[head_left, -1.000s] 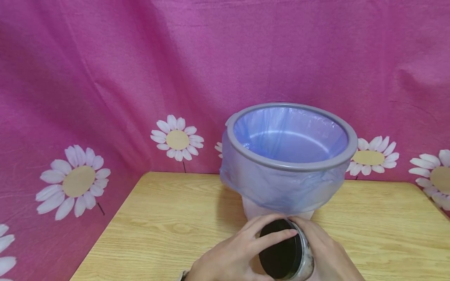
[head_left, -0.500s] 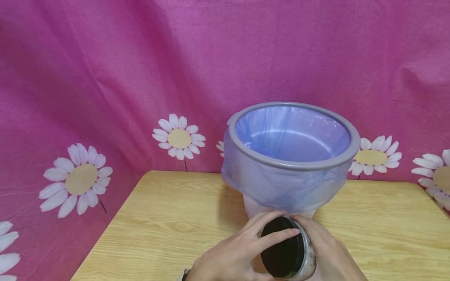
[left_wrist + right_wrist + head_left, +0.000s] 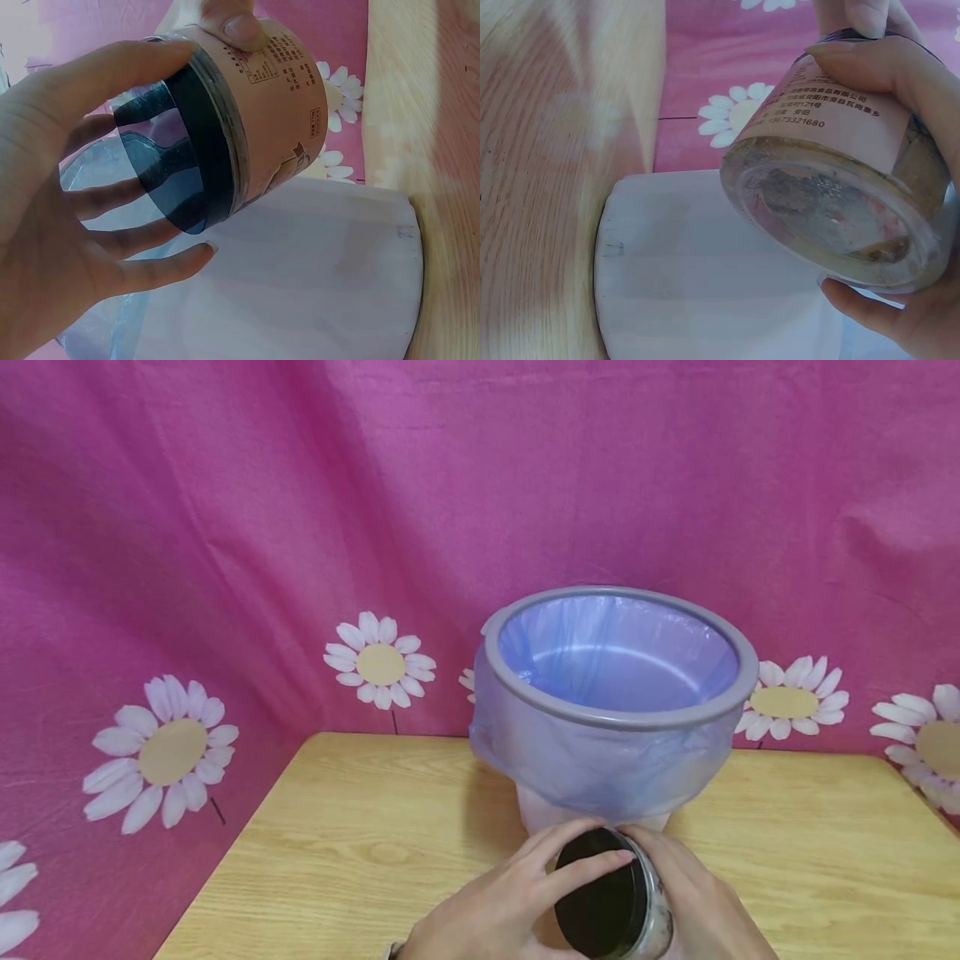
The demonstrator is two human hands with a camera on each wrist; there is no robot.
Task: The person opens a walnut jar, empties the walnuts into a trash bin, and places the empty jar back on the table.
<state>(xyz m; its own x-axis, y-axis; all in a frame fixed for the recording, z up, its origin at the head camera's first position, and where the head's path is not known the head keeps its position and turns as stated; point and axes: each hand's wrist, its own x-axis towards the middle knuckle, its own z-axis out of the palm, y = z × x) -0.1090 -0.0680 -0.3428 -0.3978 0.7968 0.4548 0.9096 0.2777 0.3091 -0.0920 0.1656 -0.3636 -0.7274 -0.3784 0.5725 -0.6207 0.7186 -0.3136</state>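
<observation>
A clear jar (image 3: 817, 202) with a pinkish printed label is tilted on its side between my hands, low in the head view. Its dark, shiny lid (image 3: 600, 893) faces left and sits on the jar's mouth. My left hand (image 3: 495, 902) spreads its fingers and thumb round the lid's rim, one finger lying across the top. Around the jar's body, my right hand (image 3: 697, 893) keeps its grip, thumb on the label in the right wrist view. Through the jar's base some residue shows; how much is inside cannot be made out.
Just beyond the hands stands a white bin (image 3: 322, 262) with a grey rim (image 3: 622, 718), lined with a blue plastic bag (image 3: 600, 768). It rests on a wood-grain table (image 3: 360, 827). A pink cloth (image 3: 450, 485) with white daisies hangs behind and at left.
Only a slight shift of the head view shows. Both hands keep the same hold on the jar and its lid.
</observation>
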